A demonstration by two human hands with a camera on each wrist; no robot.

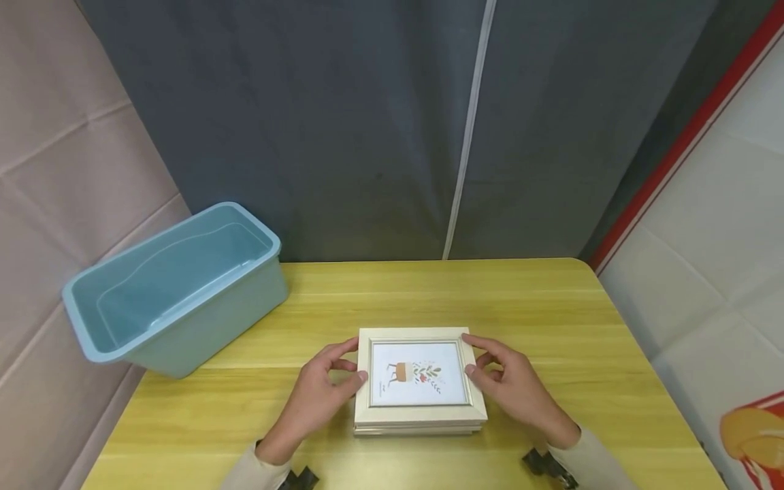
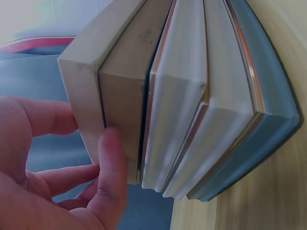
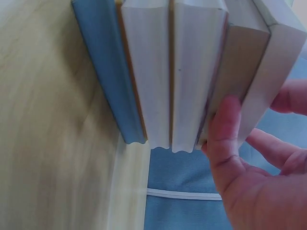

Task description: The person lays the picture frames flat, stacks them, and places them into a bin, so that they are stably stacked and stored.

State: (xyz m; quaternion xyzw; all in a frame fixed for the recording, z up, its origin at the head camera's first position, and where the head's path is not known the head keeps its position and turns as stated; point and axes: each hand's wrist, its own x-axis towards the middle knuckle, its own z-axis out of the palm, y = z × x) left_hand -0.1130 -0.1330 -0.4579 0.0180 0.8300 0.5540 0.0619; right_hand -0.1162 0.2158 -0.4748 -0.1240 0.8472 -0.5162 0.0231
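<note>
A cream picture frame point(image 1: 419, 373) with a floral animal print lies face up on top of a stack of several frames point(image 2: 177, 110). My left hand point(image 1: 320, 393) holds its left side, with thumb and fingers at the edge. At the right side my right hand point(image 1: 516, 388) grips the opposite edge the same way. In the left wrist view the thumb touches the seam between the top frame and the brownish frame point(image 2: 125, 96) below it. Two white frames come lower, and a blue frame point(image 3: 108, 76) is at the bottom. The fingers' far contact is partly hidden.
A light blue plastic bin point(image 1: 202, 320) stands at the table's left edge, with nothing seen inside. The wood-grain table point(image 1: 539, 306) meets a dark grey curtain point(image 1: 318, 136) at the back. Pale panels flank both sides.
</note>
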